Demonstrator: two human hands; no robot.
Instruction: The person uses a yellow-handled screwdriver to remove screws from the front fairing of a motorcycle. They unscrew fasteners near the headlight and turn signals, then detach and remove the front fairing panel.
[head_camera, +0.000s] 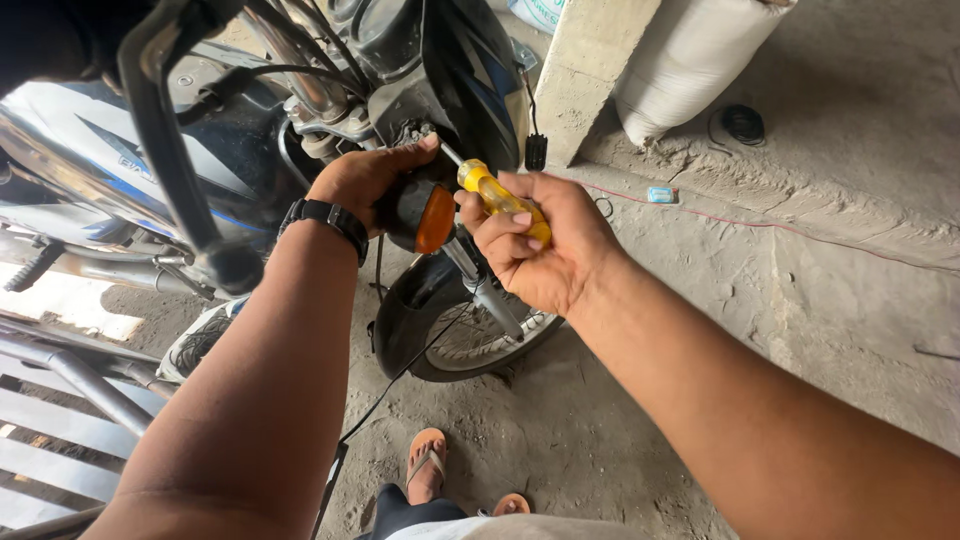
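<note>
My left hand, with a black watch on its wrist, grips a black turn-signal lamp with an orange lens at the front of a black and blue motorcycle. My right hand is shut on a yellow-handled screwdriver. Its metal shaft points up and left toward the bracket beside the headlight cowl, just past my left fingertips. The screwdriver's tip is hidden behind my left fingers.
The front wheel and black mudguard stand below my hands. A small black connector dangles on a wire. A concrete post and a white sack stand behind. My sandalled feet are on the dusty concrete floor.
</note>
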